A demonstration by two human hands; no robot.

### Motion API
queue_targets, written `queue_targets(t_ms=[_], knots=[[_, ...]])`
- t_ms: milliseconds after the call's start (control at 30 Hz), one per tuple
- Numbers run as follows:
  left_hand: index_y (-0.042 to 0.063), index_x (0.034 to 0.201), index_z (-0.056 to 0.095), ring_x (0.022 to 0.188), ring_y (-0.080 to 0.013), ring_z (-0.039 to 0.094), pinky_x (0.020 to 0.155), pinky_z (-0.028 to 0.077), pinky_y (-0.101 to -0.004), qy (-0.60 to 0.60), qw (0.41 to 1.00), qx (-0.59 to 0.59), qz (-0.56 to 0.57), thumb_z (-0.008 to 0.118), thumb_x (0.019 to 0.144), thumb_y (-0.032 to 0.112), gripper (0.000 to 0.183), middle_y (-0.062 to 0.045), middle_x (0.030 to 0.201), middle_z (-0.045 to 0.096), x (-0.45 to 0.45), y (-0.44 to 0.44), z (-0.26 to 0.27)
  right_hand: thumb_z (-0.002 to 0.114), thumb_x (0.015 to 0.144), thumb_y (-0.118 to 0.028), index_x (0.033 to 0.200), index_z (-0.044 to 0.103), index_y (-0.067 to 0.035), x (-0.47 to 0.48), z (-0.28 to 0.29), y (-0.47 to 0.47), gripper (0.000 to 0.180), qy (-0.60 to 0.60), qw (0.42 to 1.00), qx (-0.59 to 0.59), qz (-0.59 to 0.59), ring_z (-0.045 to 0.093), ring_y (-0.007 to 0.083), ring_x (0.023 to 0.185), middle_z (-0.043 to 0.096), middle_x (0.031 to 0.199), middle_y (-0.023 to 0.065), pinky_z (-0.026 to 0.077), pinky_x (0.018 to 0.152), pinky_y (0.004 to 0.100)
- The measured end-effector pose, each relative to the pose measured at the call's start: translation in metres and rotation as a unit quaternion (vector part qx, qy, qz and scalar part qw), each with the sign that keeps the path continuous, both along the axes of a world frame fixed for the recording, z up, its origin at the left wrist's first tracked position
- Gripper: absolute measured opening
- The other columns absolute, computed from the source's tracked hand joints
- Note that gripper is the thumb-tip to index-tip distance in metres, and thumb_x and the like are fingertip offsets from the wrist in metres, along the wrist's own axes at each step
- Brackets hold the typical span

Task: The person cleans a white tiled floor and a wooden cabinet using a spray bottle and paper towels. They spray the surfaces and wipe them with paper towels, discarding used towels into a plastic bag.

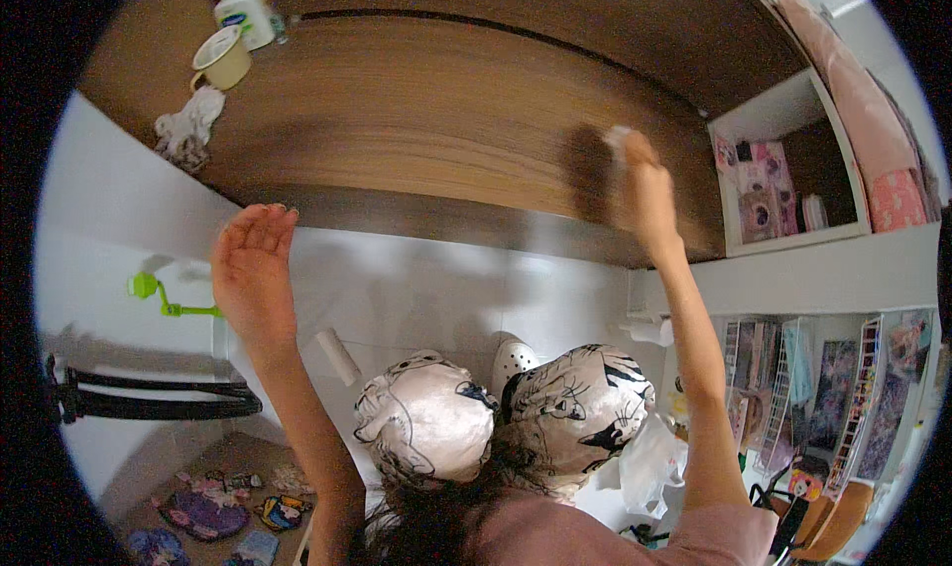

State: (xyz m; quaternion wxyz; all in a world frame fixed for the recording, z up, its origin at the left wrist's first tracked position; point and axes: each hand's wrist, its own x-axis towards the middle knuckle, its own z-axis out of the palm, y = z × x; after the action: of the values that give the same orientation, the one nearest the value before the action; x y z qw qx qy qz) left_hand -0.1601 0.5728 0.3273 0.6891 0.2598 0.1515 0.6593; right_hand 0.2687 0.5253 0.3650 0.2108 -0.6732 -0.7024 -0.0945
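My right hand (648, 194) is over the right part of a brown wood-grain desktop (416, 119). It is blurred, and its fingers are shut on a white wipe or tissue (619, 136) at the surface. My left hand (253, 268) is raised off the front left corner of the desktop, palm showing and fingers loosely extended, with nothing in it. At the desktop's left end lie a crumpled white cloth or tissue (195, 123), a cream mug (223, 60) with a handle and a white pump bottle (249, 15) with a green top.
A white cubby (837, 172) holding pink patterned items borders the desktop's right end. A green bracket (175, 309) juts from the left wall above a black rail (163, 396). Below are a white roll (338, 356), my knees in patterned trousers (431, 424) and a plastic bag (648, 465).
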Motion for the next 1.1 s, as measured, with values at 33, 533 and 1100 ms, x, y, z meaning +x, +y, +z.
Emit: queue_targets(t_ms=[33,533,1100], knots=[[-0.003,0.103,0.056,0.104,-0.0295,0.054,0.102,0.036,-0.0459,-0.003,1.0,-0.001,0.008,0.033,0.095,0.024,0.036,-0.017,0.104,0.059,-0.006,-0.001,-0.004,0.046,0.073,0.011,0.114,0.051,-0.001,0.021,-0.014,-0.003,0.043,0.001,0.994,0.014,-0.109,0.06,0.0426,0.081,0.06,0.096,0.0255,0.051,0.068,0.0461],[-0.005,0.107,0.055,0.106,-0.0324,0.054,0.102,0.036,-0.0467,0.02,0.998,-0.022,-0.046,0.035,0.094,0.025,0.038,-0.02,0.108,0.058,0.023,0.003,-0.025,0.05,0.078,0.001,0.117,0.055,0.0,-0.125,-0.018,0.025,0.039,0.287,0.92,-0.119,0.241,0.063,0.0344,0.079,0.06,0.094,0.0269,0.05,0.072,0.0407],[-0.005,0.099,0.052,0.097,-0.0314,0.057,0.097,0.041,-0.0437,0.115,0.987,-0.025,-0.107,0.033,0.096,0.025,0.036,-0.02,0.1,0.059,0.133,0.039,-0.014,0.051,0.077,0.0,0.096,0.058,0.004,-0.118,-0.051,0.044,0.021,0.075,0.936,-0.029,0.341,0.063,0.0346,0.087,0.064,0.081,0.0204,0.052,0.077,0.0407]])
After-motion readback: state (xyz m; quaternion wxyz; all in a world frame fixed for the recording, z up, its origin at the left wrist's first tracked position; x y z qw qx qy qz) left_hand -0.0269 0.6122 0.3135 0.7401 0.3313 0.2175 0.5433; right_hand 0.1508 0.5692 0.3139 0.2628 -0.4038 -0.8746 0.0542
